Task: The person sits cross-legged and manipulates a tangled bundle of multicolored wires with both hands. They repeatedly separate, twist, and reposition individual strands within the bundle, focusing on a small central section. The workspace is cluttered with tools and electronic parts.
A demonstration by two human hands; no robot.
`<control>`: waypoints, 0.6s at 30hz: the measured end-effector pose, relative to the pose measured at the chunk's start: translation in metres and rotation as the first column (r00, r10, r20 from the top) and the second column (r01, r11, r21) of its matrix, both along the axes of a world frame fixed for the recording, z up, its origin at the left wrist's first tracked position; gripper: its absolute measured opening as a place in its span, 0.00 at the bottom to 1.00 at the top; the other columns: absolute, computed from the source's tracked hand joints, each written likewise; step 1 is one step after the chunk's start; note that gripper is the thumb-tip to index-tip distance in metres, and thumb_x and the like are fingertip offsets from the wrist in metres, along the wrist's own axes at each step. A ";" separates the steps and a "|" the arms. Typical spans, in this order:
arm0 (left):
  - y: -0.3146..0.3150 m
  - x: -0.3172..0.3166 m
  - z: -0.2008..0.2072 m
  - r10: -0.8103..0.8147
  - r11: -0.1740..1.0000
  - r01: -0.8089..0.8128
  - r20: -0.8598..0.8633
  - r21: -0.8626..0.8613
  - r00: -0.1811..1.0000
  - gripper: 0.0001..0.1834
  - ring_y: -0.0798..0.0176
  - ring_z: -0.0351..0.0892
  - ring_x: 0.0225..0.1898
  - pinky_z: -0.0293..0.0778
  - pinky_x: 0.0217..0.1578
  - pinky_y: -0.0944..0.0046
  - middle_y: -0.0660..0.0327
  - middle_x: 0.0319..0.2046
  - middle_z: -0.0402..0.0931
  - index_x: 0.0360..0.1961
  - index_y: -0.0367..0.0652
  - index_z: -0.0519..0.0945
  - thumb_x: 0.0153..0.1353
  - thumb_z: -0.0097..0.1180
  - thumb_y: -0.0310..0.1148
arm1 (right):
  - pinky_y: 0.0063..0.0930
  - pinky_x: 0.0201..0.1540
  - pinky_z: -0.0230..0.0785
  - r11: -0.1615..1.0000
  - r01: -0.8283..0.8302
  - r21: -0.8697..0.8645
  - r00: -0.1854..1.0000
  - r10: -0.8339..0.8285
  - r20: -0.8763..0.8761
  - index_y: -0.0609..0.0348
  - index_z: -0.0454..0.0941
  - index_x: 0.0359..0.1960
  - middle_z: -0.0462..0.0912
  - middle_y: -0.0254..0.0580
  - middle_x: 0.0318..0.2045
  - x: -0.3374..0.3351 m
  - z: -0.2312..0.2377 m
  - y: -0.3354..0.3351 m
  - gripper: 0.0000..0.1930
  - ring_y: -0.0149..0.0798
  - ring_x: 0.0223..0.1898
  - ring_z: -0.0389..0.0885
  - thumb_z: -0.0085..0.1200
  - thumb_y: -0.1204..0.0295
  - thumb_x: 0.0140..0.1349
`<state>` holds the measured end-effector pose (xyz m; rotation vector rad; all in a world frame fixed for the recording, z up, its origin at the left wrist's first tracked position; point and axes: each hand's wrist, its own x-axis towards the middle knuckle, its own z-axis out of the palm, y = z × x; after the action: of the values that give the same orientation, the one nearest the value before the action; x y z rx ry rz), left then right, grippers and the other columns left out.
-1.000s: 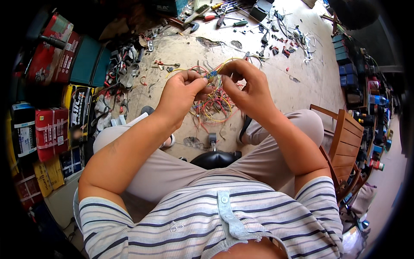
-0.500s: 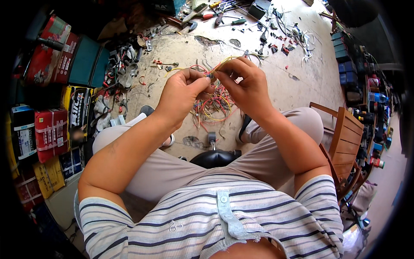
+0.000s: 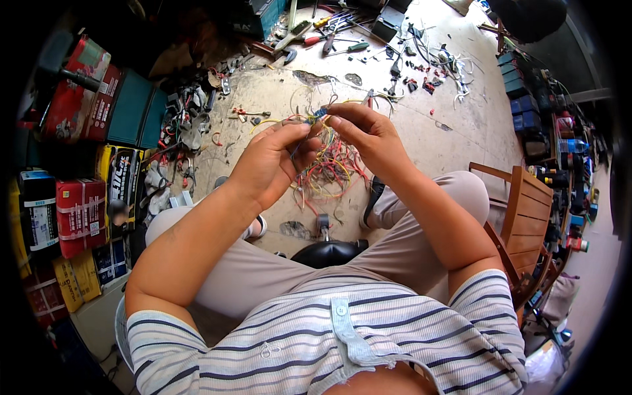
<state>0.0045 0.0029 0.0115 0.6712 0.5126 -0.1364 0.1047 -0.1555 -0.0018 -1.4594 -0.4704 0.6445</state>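
Observation:
Above the floor, my two hands meet at a small blue piece [image 3: 320,113] with thin wires coming from it; whether it is a connector or wound wire is too small to tell. My right hand [image 3: 368,135] pinches it between thumb and forefinger. Just beside it, the thumb and forefinger of my left hand [image 3: 270,155] close on its near-left side, with a dark strand running down over the fingers. Below my hands lies a tangled heap of red, yellow and grey wires [image 3: 332,164], partly hidden by them.
Screwdrivers [image 3: 357,47], a brush [image 3: 293,36] and wire scraps [image 3: 461,66] lie on the far floor. Stacked boxes [image 3: 80,207] line the left side. A wooden chair [image 3: 528,210] stands at my right. Between my knees is a black stool seat [image 3: 329,253].
The blue piece now shows between my fingertips. My right hand has dropped slightly nearer, and the fingers of my left hand have loosened and spread a little below it.

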 end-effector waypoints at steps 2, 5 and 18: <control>0.000 -0.001 0.000 -0.007 0.998 0.007 -0.008 -0.063 1.000 0.09 0.71 0.77 0.34 0.76 0.35 0.71 0.63 0.35 0.78 0.41 0.37 0.76 0.61 0.51 0.28 | 0.18 0.44 0.66 0.999 -0.045 0.004 0.993 0.045 -0.106 0.63 0.77 0.46 0.81 0.38 0.38 0.000 0.008 -0.002 0.14 0.24 0.40 0.75 0.55 0.69 0.61; 0.001 -0.001 -0.003 -0.017 0.995 0.016 -0.013 -0.095 1.000 0.09 0.71 0.77 0.34 0.76 0.35 0.71 0.63 0.35 0.78 0.41 0.37 0.76 0.61 0.51 0.28 | 0.16 0.41 0.65 0.999 -0.037 0.032 0.988 0.042 -0.148 0.61 0.77 0.45 0.80 0.32 0.37 -0.001 0.008 0.000 0.13 0.21 0.38 0.73 0.56 0.70 0.61; -0.006 -0.001 -0.006 0.036 0.989 -0.037 0.009 0.146 0.999 0.05 0.70 0.78 0.34 0.76 0.37 0.70 0.62 0.34 0.78 0.37 0.39 0.76 0.61 0.51 0.28 | 0.23 0.32 0.70 0.996 0.077 -0.046 0.866 -0.044 0.498 0.61 0.77 0.33 0.79 0.35 0.28 -0.008 0.017 -0.001 0.09 0.28 0.29 0.77 0.62 0.73 0.52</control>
<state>0.0034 -0.0029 0.0056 0.8047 0.5322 -0.0625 0.0964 -0.1564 0.0149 -1.6975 -0.8053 0.2227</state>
